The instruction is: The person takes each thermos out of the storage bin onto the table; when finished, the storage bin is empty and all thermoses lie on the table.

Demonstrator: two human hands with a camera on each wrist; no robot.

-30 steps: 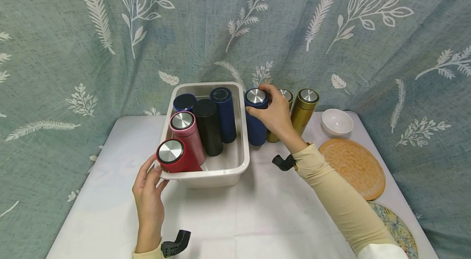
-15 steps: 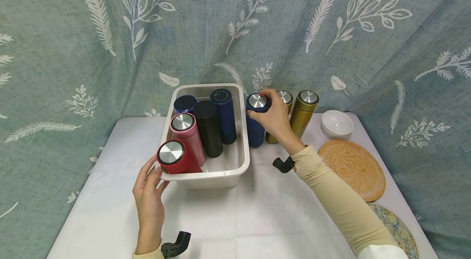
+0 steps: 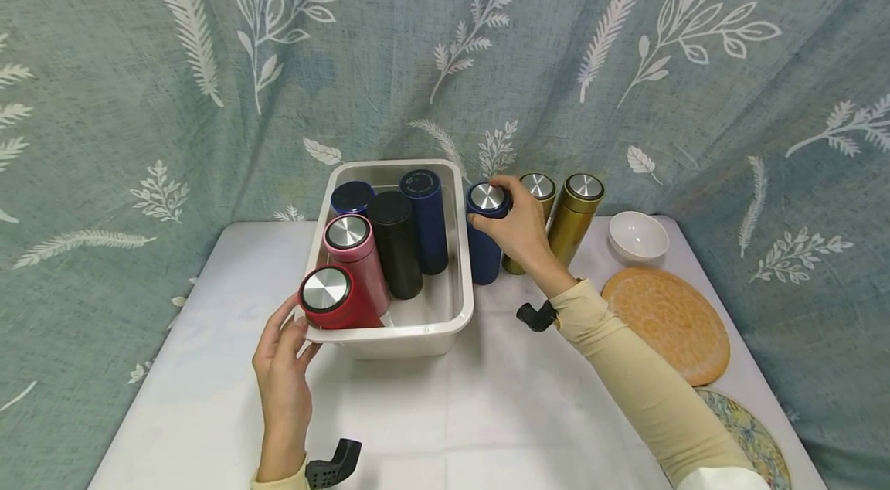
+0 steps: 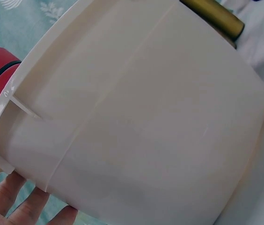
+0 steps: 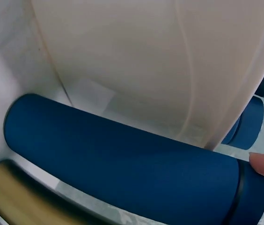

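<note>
My right hand (image 3: 520, 223) pinches the steel-topped lid of a dark blue thermos bottle (image 3: 484, 252), thumb on the near left side. That blue bottle stands upright on the table, just right of a white plastic bin (image 3: 417, 333). My left hand (image 3: 283, 366) grips the bin's front left corner, its thumb at the rim and the other fingers below it. Inside the bin are a red thermos (image 3: 334, 301), a pink one (image 3: 365, 270), a black one (image 3: 398, 250) and two blue ones, one dark blue (image 3: 429, 227) and one mostly hidden behind (image 3: 352, 196).
Two gold thermos bottles (image 3: 577, 219) stand right of the right hand, one partly hidden by it. A white bowl (image 3: 638, 235), a round tan mat (image 3: 667, 320) and a patterned round mat (image 3: 751, 436) lie along the right edge. A leaf-print curtain (image 3: 389, 49) hangs behind the table.
The right hand and the blue thermos bottle have come down slightly. The left hand keeps its grip on the bin, and the bin has not moved.
</note>
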